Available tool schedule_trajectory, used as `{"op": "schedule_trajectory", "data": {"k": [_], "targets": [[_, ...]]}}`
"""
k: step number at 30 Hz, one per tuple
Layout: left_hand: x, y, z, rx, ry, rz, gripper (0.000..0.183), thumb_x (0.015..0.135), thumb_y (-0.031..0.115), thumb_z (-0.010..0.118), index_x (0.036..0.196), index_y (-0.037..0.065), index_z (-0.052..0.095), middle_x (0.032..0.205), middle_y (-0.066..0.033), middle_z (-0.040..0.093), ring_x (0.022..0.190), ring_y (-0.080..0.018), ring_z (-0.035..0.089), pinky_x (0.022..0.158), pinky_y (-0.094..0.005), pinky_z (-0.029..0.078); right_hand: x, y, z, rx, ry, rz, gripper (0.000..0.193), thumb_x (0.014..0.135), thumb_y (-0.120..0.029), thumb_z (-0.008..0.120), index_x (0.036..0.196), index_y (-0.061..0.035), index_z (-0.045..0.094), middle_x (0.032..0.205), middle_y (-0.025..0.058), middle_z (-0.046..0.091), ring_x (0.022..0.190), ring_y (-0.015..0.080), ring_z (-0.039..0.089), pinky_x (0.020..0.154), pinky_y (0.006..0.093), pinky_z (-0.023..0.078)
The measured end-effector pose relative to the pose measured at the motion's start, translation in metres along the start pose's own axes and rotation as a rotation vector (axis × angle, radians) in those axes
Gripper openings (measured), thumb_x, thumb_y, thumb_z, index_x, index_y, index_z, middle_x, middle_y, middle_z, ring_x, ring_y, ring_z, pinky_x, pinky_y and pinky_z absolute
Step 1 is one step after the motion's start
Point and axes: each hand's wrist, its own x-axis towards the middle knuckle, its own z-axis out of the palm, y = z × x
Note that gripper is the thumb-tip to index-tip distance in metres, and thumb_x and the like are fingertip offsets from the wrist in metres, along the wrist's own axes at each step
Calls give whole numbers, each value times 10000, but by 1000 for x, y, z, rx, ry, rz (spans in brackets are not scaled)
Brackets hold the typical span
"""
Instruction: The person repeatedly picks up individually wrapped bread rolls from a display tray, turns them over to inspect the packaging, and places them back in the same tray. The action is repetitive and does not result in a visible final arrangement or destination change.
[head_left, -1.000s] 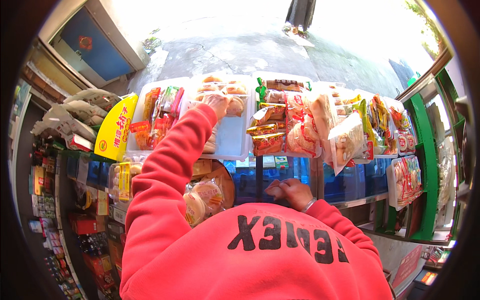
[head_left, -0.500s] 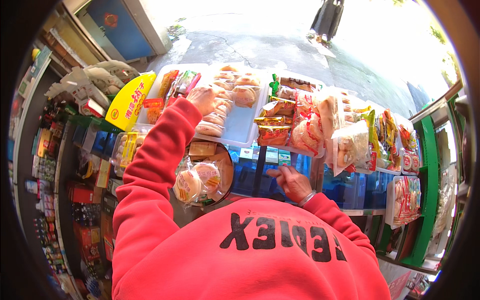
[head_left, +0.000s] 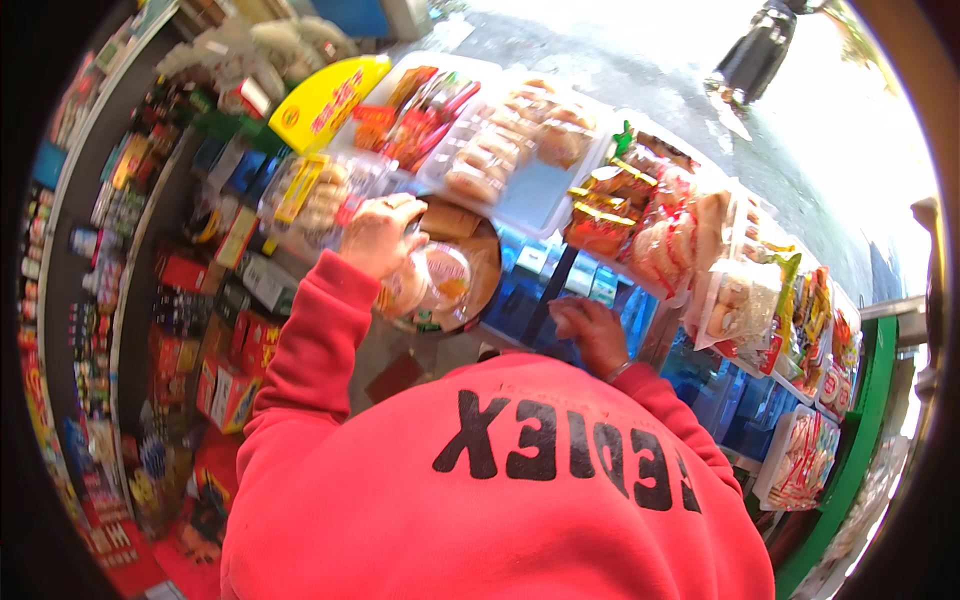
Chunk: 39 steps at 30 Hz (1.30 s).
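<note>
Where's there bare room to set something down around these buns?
The white bun tray's lower right is bare, bordered by wrapped buns and the rim. It's crowded rightward with gold and red packets, and by the left hand, between the yellow-labelled box and round wrapped cakes.

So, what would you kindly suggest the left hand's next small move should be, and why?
Perhaps settle the left hand onto the wrapped round pastries: it appears right beside them, and the white tray beyond has bare space at its near right.
</note>
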Motion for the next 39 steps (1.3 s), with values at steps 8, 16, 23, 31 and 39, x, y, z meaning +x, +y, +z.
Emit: {"op": "schedule_trajectory", "data": {"k": [8, 16, 23, 31, 39], "targets": [[-79, 14, 23, -11, 162, -537, 533, 861, 442, 708, 1232, 66, 636, 1222, -157, 657, 1114, -349, 629, 937, -422, 503, -4, -10, 0, -5, -17, 41, 494, 797, -143, 718, 1272, -222, 608, 1297, 9, 583, 1226, 280, 542, 1065, 464, 368], [-109, 23, 36, 18, -111, -957, 811, 848, 748, 537, 1286, 68, 594, 1181, -199, 678, 1088, -384, 646, 891, -470, 511, -8, 2, 10, -46, 5, -17, 499, 826, -105, 673, 1304, -214, 582, 1325, 9, 569, 1235, 296, 529, 1050, 439, 368], [-112, 39, 21, -71, -137, -982, 770, 859, 652, 613, 1333, 46, 565, 1067, -238, 705, 1020, -383, 674, 863, -469, 523, -8, -3, 4, -19, -26, 10, 481, 833, -94, 665, 1294, -209, 587, 1320, 7, 576, 1236, 295, 530, 1046, 433, 368], [-139, 39, 35, -1080, 116, -1275, 724, 853, 314, 805, 1397, -15, 460, 839, -75, 682, 621, -146, 649, 512, -259, 523, -9, 0, -2, 20, -19, -29, 417, 875, -125, 643, 1283, -193, 593, 1277, 16, 602, 1230, 274, 540, 1030, 436, 376], [-138, 33, 52, -1311, 174, -1239, 405, 885, 263, 775, 1188, 75, 581, 940, -48, 699, 771, -156, 712, 557, -249, 538, -17, 11, 4, 17, -44, 4, 526, 832, -37, 610, 1317, -236, 558, 1315, 46, 553, 1269, 305, 503, 1056, 481, 360]]}}
